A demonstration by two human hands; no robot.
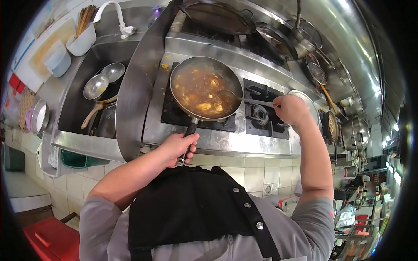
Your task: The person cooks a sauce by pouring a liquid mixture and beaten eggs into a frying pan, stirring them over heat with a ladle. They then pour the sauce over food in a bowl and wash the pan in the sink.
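A frying pan (pixel 175 93) sits on the left burner of the stove, full of brown, steaming sauce (pixel 196 85) with yellowish chunks in it. My left hand (pixel 179 147) is closed around the pan's black handle (pixel 191 128). Gripped in my right hand (pixel 292 108) is the end of a long metal spoon (pixel 257 102); its bowl dips into the sauce at the pan's right side. Below that hand lies the bare right burner (pixel 260 114). A pale round plate or lid (pixel 310 104) is partly hidden behind my right wrist.
Left of a curved metal splash guard (pixel 138 82), a sink (pixel 72 117) holds ladles (pixel 96 86) and a wooden-handled pan. Large dark pans (pixel 217 18) stand along the back. A strainer (pixel 317 73) and several pots line the right side. A red box (pixel 52 239) is at lower left.
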